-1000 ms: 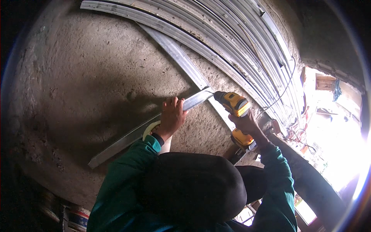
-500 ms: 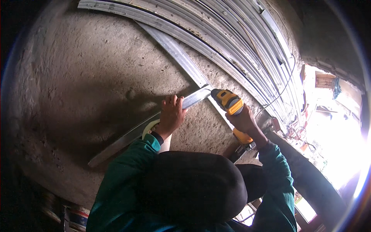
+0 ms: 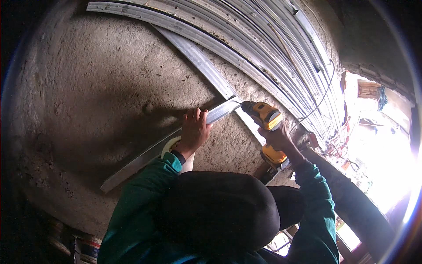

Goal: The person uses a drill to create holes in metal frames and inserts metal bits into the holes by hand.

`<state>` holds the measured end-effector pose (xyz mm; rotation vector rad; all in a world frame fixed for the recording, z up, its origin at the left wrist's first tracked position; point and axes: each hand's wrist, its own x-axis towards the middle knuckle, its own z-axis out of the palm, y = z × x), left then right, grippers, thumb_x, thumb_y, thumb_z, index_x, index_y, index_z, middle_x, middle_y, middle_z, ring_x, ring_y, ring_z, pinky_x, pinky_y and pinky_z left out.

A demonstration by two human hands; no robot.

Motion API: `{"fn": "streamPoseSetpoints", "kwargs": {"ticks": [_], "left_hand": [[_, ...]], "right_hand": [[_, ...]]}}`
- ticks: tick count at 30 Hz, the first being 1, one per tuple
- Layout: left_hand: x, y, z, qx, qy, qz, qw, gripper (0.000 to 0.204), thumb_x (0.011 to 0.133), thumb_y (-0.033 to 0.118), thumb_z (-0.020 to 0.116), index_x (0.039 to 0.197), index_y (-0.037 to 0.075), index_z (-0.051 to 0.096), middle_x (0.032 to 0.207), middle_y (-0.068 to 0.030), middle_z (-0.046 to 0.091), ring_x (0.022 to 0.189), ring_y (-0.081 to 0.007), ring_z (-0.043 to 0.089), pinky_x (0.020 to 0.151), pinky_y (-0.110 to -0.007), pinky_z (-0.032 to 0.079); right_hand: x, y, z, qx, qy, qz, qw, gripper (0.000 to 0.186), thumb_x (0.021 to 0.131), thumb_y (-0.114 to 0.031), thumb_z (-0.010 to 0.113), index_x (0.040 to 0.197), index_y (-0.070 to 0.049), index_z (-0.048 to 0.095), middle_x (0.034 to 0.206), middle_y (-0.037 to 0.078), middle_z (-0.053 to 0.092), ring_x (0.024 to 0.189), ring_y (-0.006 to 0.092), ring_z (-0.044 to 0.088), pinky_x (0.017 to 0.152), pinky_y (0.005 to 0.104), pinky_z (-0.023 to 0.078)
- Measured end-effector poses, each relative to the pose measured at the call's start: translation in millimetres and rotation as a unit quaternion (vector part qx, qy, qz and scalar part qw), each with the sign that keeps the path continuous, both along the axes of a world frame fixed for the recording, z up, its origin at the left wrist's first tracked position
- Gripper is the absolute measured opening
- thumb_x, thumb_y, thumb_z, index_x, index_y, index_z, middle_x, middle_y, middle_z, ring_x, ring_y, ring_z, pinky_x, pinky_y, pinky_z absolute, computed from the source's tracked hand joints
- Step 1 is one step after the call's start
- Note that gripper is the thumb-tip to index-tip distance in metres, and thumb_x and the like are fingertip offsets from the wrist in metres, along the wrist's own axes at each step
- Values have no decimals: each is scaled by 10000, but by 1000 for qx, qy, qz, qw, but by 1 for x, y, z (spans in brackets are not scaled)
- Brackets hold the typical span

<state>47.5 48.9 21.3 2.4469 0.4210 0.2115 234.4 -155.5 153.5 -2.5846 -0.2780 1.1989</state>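
Note:
My left hand (image 3: pixel 194 133) is closed over a grey metal profile (image 3: pixel 165 152) that slants from lower left up to the centre. In my right hand (image 3: pixel 278 137) is a yellow and black cordless drill (image 3: pixel 266 115), its nose pointing left at the profile's upper end. The bit is at that end; whether it bites into the metal I cannot tell. Beneath this end passes a second metal profile (image 3: pixel 198 59), lying across the rough floor. My left foot, in a pale shoe or sandal (image 3: pixel 170 145), shows beside the left wrist, partly hidden.
A stack of long metal profiles (image 3: pixel 246 44) lies at the back, curving to the right. A thin cable (image 3: pixel 323 99) loops over it. Tangled wires (image 3: pixel 340 154) lie near the bright opening at right. A dark beam (image 3: pixel 351 185) runs along the lower right.
The drill has tilted and shifted slightly right, and its yellow battery base has swung a little left. My left hand stays on the profile.

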Motion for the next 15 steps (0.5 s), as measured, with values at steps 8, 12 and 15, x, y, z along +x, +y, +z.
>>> {"fn": "streamPoseSetpoints", "kwargs": {"ticks": [8,12,15], "left_hand": [[-1,1,3,-33,25,-12,999,527,729,270,713,1147,33,497,996,-139,483,940,-321,492,785,-476,379],[4,0,3,-27,19,-14,999,518,729,269,712,1137,29,502,998,-143,483,939,-325,492,783,-476,378],[8,5,7,-7,17,-18,1000,544,718,280,720,1153,35,503,995,-146,481,954,-334,493,790,-479,379]], "right_hand": [[-31,53,44,-87,-88,90,988,376,680,-247,711,905,31,595,840,225,642,815,354,645,700,429,514],[-19,49,37,-64,-90,74,991,366,672,-256,721,876,25,603,792,207,653,763,343,654,678,412,525],[-2,17,9,-75,-99,40,992,417,663,-286,740,905,22,598,831,209,654,792,337,655,693,417,525]]}}
